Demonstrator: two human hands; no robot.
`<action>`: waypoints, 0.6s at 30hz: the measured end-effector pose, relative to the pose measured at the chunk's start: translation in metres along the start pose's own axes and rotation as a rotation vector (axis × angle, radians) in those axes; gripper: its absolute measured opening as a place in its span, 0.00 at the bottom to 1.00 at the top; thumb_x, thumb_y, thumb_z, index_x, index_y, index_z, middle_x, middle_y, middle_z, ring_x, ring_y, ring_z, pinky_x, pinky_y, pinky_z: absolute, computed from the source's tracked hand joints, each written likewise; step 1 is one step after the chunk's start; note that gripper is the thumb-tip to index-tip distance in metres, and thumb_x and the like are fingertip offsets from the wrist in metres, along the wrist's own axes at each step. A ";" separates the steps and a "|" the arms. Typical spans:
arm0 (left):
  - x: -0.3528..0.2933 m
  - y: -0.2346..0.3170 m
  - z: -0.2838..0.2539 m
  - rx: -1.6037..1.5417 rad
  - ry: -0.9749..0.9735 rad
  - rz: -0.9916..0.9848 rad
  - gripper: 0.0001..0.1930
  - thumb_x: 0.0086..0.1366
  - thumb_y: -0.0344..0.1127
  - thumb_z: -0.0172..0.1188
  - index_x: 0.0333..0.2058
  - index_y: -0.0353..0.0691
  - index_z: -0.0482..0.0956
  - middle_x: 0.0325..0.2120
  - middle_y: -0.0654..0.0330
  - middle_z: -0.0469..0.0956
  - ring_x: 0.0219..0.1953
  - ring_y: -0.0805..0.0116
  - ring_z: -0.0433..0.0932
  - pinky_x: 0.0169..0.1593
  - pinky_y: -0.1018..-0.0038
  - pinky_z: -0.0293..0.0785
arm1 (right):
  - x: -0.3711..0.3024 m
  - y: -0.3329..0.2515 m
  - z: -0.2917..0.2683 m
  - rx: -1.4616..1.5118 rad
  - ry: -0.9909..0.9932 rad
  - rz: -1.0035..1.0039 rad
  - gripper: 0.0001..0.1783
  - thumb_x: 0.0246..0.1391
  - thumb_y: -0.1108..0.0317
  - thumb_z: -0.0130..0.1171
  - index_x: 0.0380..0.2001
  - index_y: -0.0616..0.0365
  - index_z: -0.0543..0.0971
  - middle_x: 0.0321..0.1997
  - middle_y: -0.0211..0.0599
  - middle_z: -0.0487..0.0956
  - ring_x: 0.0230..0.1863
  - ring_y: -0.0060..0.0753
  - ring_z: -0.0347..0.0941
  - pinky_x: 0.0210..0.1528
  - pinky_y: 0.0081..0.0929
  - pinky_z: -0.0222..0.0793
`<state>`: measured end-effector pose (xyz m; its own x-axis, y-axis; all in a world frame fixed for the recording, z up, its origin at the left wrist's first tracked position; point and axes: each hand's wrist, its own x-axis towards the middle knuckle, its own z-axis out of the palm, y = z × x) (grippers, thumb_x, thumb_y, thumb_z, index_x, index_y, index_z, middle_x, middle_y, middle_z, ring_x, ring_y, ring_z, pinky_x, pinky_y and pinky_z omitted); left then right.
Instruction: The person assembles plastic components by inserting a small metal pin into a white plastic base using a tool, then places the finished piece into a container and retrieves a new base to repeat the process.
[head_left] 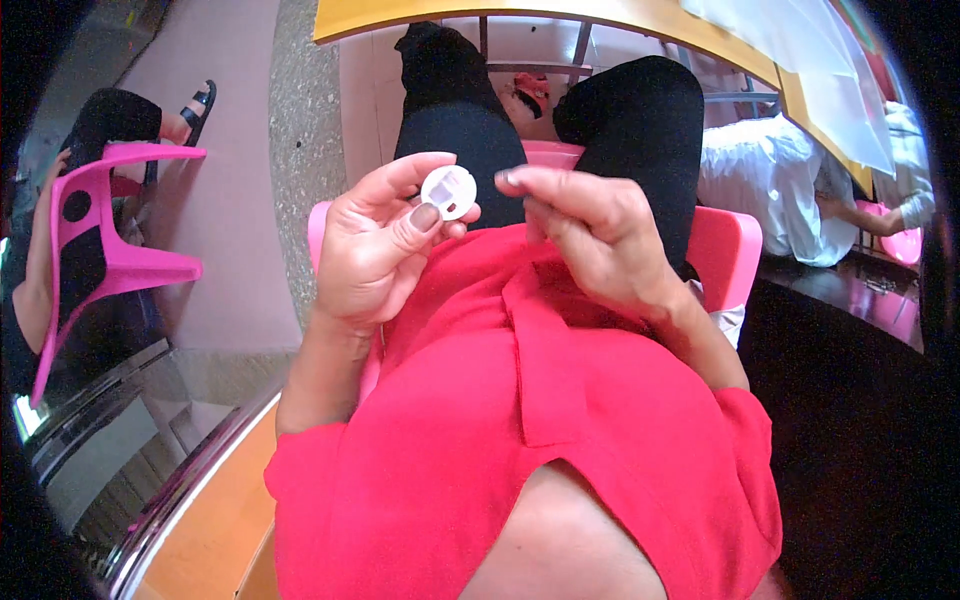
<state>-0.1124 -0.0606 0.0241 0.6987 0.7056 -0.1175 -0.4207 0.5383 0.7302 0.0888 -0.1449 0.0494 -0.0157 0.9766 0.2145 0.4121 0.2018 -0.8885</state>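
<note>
Between the thumb and fingers of my left hand [375,235] is a small round white plastic disc [449,192], held above my lap. A raised rectangular part and a small dark slot show on its face. Just to the right of the disc, not touching it, my right hand [605,225] is closed in a pinch. Whatever its fingertips may hold is too small to make out.
A yellow-edged table [560,22] with a white sheet [800,70] over it stands ahead. At the left, a person sits on a pink chair [130,255]; at the right is white cloth [770,185] near another person's arm. An orange surface [215,540] lies at lower left.
</note>
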 end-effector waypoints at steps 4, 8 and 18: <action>0.002 0.001 0.005 0.053 0.010 0.071 0.20 0.60 0.25 0.58 0.52 0.32 0.70 0.43 0.50 0.77 0.41 0.62 0.79 0.44 0.74 0.77 | -0.005 0.006 0.010 0.020 0.040 -0.088 0.15 0.49 0.82 0.56 0.42 0.64 0.77 0.26 0.38 0.78 0.25 0.27 0.75 0.27 0.21 0.69; -0.002 0.000 0.004 0.080 -0.003 0.114 0.19 0.60 0.24 0.58 0.52 0.31 0.70 0.44 0.50 0.77 0.41 0.62 0.79 0.44 0.74 0.77 | -0.002 0.006 0.008 -0.269 -0.044 -0.266 0.18 0.45 0.81 0.60 0.43 0.64 0.76 0.22 0.43 0.74 0.21 0.38 0.74 0.22 0.27 0.69; -0.003 0.000 0.001 0.085 0.008 0.081 0.19 0.60 0.23 0.57 0.51 0.30 0.70 0.43 0.49 0.77 0.43 0.62 0.79 0.46 0.71 0.78 | 0.002 0.001 0.017 -0.524 -0.025 -0.314 0.19 0.45 0.79 0.61 0.44 0.65 0.75 0.17 0.37 0.71 0.15 0.31 0.70 0.15 0.27 0.66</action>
<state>-0.1140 -0.0634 0.0250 0.6595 0.7492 -0.0613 -0.4249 0.4388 0.7917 0.0734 -0.1413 0.0424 -0.2281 0.8791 0.4185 0.7773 0.4232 -0.4655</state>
